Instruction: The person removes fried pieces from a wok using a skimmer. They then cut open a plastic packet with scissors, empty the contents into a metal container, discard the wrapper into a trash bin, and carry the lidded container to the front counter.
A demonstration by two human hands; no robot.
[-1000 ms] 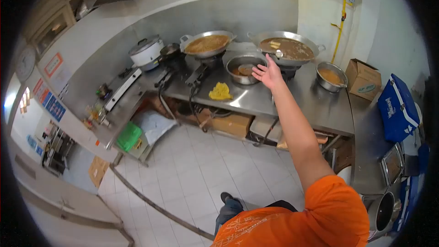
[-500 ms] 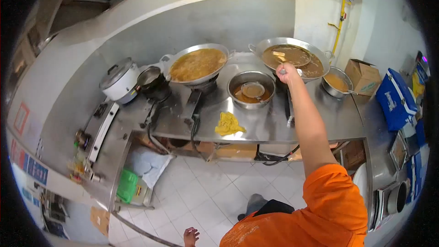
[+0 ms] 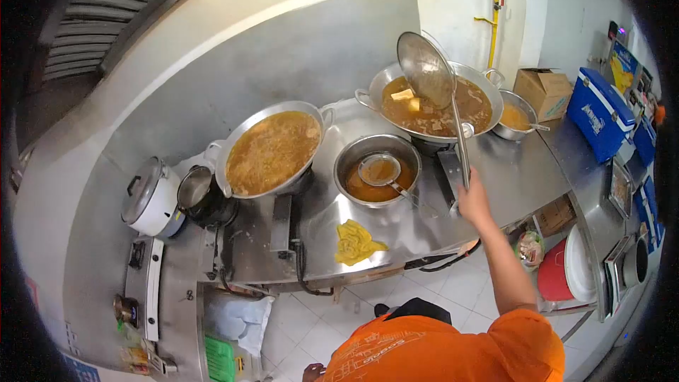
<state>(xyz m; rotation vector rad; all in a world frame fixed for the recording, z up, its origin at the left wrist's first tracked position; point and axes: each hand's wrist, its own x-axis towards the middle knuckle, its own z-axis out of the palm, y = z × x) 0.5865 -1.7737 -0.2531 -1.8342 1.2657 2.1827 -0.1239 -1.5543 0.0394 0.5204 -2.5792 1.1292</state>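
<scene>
My right hand (image 3: 474, 199) is closed around the long handle of a wire-mesh skimmer (image 3: 426, 69). The skimmer's round head is tilted up on edge over the right wok (image 3: 488, 71), which holds brown oil. Pale yellow blocks (image 3: 403, 95) float in the oil beside the mesh. My left hand (image 3: 313, 372) shows only in part at the bottom edge, low beside my orange shirt; its fingers are too hidden to read. In front of the woks stands a steel bowl (image 3: 341, 185) of brown liquid with a small strainer (image 3: 379, 169) in it.
A left wok (image 3: 221, 163) holds bubbling oil. A yellow cloth (image 3: 357, 242) lies near the counter's front. At left are a rice cooker (image 3: 152, 201) and a dark pot (image 3: 212, 201). To the right stand a steel pot (image 3: 515, 117), a cardboard box (image 3: 543, 92) and a blue cooler (image 3: 598, 117).
My right hand has drawn back toward me and lower. The skimmer's head has come up out of the oil and tilted upright. The camera view has shifted.
</scene>
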